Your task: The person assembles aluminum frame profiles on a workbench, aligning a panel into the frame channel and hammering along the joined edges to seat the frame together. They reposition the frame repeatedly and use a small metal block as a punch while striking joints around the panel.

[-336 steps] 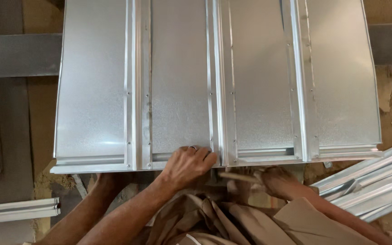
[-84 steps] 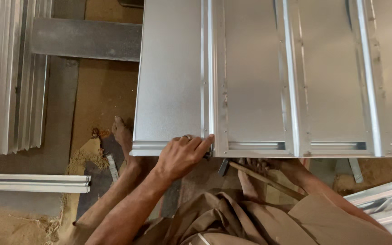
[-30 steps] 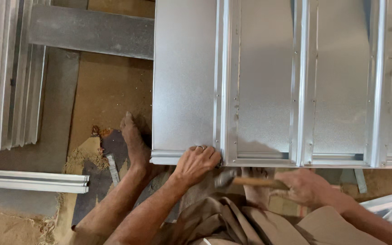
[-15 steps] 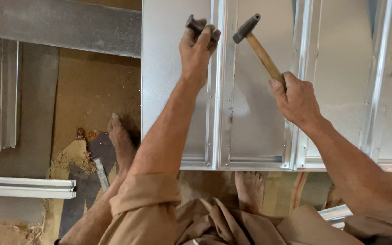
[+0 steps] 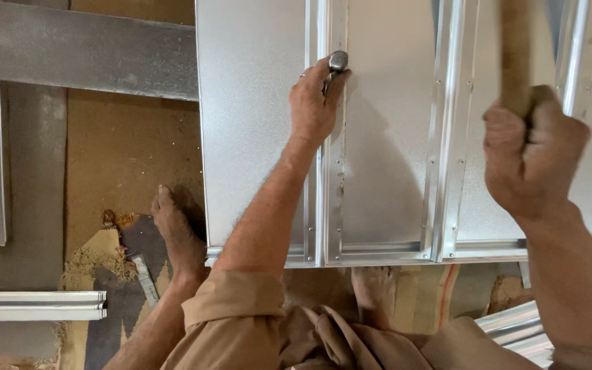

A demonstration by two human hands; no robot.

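Fingers (image 5: 313, 82) of the left hand (image 5: 314, 106) are curling tight around a small steel punch (image 5: 338, 62), pinching it so that only its rounded grey head is showing at the hand's one o'clock; the shaft and tip are hiding inside the grip, so whether the tip is touching metal cannot be told. That hand is resting on the raised seam (image 5: 328, 171) of the galvanised sheet panel (image 5: 255, 137), which is filling the upper middle and right of the view and running out of frame at twelve and three o'clock. Over at three o'clock the right hand (image 5: 532, 154) is closing in a full fist around a wooden hammer handle (image 5: 515, 55); the handle is blurring with motion and rising toward twelve o'clock, where the frame is cutting off the hammer's head. The right hand is hovering above the panel, well apart from the left. Bare feet are peeking out at the panel's near edge: one foot (image 5: 176, 229) at eight o'clock on the brown floor, the other foot (image 5: 375, 294) at six o'clock, partly hiding under the sheet and the tan clothing. More metal profiles (image 5: 35, 305) are lying at eight o'clock, cut off by the left edge, and a grey beam (image 5: 77, 51) is crossing at ten o'clock.
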